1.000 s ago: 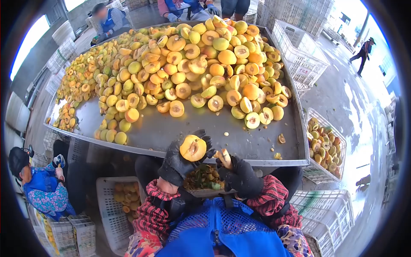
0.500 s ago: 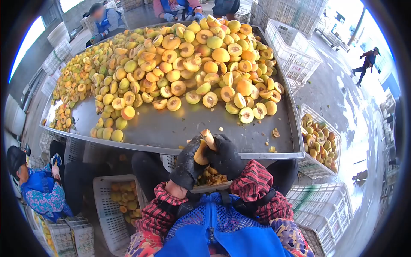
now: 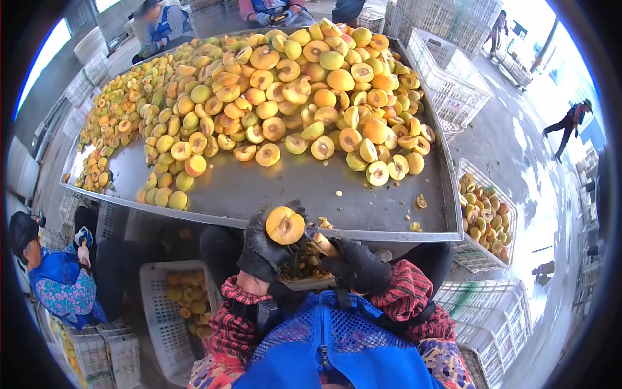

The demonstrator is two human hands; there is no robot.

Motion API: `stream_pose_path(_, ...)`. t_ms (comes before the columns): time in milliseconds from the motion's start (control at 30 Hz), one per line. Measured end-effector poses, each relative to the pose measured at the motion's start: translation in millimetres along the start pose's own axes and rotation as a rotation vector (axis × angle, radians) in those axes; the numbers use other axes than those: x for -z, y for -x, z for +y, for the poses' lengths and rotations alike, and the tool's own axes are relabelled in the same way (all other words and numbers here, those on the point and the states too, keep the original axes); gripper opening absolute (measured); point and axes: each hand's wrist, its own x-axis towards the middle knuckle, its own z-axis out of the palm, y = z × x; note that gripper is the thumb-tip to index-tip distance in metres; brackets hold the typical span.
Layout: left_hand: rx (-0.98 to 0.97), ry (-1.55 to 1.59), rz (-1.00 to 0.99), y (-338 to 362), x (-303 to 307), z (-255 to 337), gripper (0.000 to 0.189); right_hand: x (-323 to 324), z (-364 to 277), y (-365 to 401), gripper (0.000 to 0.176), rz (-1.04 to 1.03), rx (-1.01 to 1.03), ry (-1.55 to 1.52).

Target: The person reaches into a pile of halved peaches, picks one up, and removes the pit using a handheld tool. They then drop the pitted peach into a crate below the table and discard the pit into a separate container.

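Observation:
Near the table's front edge, my gloved left hand [image 3: 264,249] is closed around a yellow peach half [image 3: 285,225], its cut face turned up with a brown hollow in the middle. My gloved right hand [image 3: 358,264], closed, grips a tool with a pale wooden handle [image 3: 324,244]. The tool's working end points toward the left hand and is hard to make out. Under both hands, a crate with fruit scraps [image 3: 304,266] shows partly. Beyond them, a large heap of whole and halved peaches [image 3: 259,97] lies on the metal table [image 3: 259,194].
A crate of peach halves [image 3: 483,217] stands right of the table, another crate with fruit [image 3: 172,318] at lower left. Stacked white crates [image 3: 447,78] are at the back right. Co-workers sit at left [image 3: 68,279] and at the far side; a person [image 3: 570,126] walks at right.
My hands have moved apart: the left tilted the peach half so its cut face shows, the right drew back with the tool, its handle lowered. The walking person moved right.

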Motion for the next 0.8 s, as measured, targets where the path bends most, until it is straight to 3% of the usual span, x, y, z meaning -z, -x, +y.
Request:
stream_pose_path(67,-0.026,-0.05,0.04,4,-6,-5,0.06,-4,-11,6,0.04,-0.023,-0.241,-0.198)
stream_pose_path(167,-0.005,0.041,-0.137,4,3,-16,0.058,-14,6,1,0.038,0.064,-0.023,0.065)
stream_pose_path(267,-0.012,0.123,-0.264,-8,22,-23,0.056,-17,-6,-3,0.032,0.07,-0.098,0.278)
stream_pose_path(367,-0.057,0.139,-0.179,-2,12,-26,0.054,-20,-13,-8,0.029,0.149,0.036,0.305)
stream_pose_path(467,-0.065,0.146,-0.208,-9,26,-28,0.054,-24,-8,-10,0.029,0.133,-0.006,0.28)
stream_pose_path(567,-0.283,-0.347,-0.161,-15,37,-36,0.053,-34,11,-14,0.03,0.149,0.082,0.303)
stream_pose_path(667,-0.175,-0.033,-0.084,-5,13,-39,0.048,-35,14,-18,0.033,0.014,-0.105,0.435)
stream_pose_path(767,-0.208,-0.07,-0.029,-7,14,-40,0.044,-35,19,-15,0.075,-0.04,-0.017,0.538)
stream_pose_path(800,-0.278,-0.262,-0.012,-8,19,-40,0.043,-33,13,-15,0.072,-0.069,-0.041,0.506)
